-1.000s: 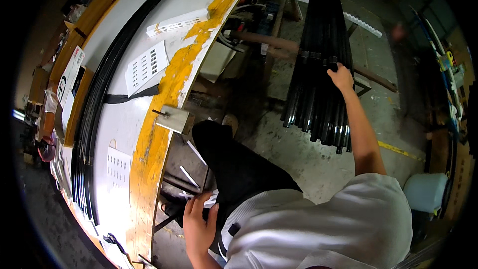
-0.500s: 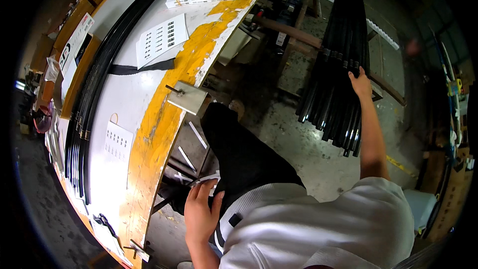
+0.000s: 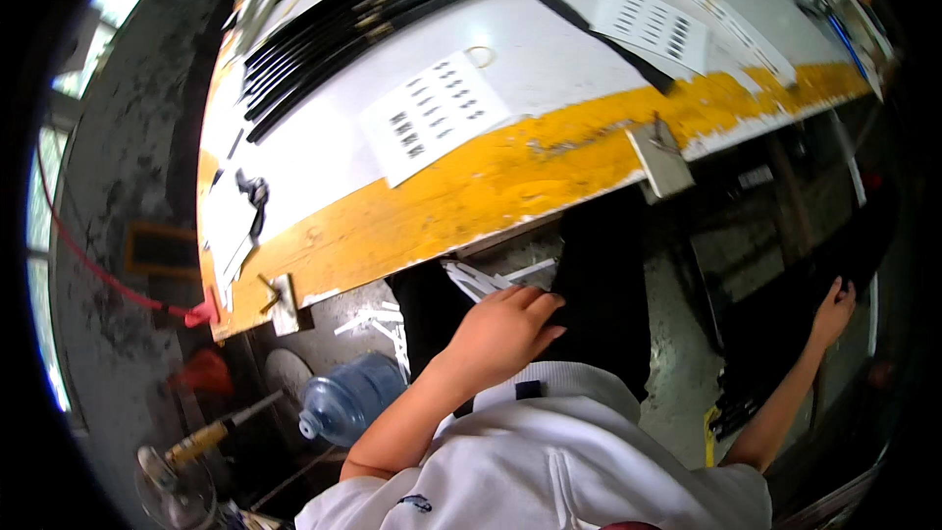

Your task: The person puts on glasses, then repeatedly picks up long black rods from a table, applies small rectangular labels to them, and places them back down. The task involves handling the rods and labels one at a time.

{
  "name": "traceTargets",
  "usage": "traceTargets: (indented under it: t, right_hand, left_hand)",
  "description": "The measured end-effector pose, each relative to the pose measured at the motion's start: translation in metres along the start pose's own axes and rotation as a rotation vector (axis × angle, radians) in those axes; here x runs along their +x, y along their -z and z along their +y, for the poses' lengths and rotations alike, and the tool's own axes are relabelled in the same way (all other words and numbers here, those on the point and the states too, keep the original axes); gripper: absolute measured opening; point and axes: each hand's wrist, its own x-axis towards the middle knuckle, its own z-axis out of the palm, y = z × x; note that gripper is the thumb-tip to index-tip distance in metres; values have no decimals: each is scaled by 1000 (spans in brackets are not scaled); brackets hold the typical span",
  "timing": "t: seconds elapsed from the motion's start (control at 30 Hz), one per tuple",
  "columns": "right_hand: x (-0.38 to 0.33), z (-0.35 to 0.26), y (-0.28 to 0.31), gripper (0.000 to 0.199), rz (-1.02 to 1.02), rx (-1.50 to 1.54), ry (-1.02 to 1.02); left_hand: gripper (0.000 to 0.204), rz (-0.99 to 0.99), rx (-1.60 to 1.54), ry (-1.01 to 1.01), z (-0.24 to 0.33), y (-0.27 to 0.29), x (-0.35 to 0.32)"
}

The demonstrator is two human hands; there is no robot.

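Note:
My left hand point(image 3: 505, 334) hangs over my lap, fingers slightly bent, thumb apart, holding nothing I can see. Just beyond its fingers, thin white strips point(image 3: 476, 280) show between my legs, below the table edge. Out to the far right, my right hand point(image 3: 834, 314) has its fingers closed at a bundle of black tubes point(image 3: 785, 344), which lies in shadow beside me. The tubes' near ends show by my right forearm. How many the fingers grip is hidden in the dark.
On the white table with a yellow edge point(image 3: 471, 172) lie long black tubes point(image 3: 324, 49), printed label sheets point(image 3: 432, 113), a black strip point(image 3: 599, 34) and a small black tool point(image 3: 253, 194). Metal clamps point(image 3: 659, 159) stick out from its edge. A blue water bottle point(image 3: 351, 397) lies on the floor.
My view has turned left, bringing the table across the front and the bundle to the far right. My right hand stays at the bundle; my left remains over my lap.

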Motion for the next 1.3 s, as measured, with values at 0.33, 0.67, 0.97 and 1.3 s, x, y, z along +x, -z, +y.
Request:
traceTargets:
  t: [0.33,0.67,0.97,1.3]
  right_hand:
    - [-47,-440,50,26,-53,526,1303]
    - [-63,-678,-34,35,72,301,1528]
    - [-60,-711,-50,38,73,176,1513]
    - [-45,-684,-21,38,182,188,1560]
  left_hand:
    - [29,184,-40,37,-14,16,-21]
    - [18,480,-89,259,-30,63,-86]
    - [23,634,-62,159,-48,87,-83]
    - [23,678,114,117,-41,110,-65]
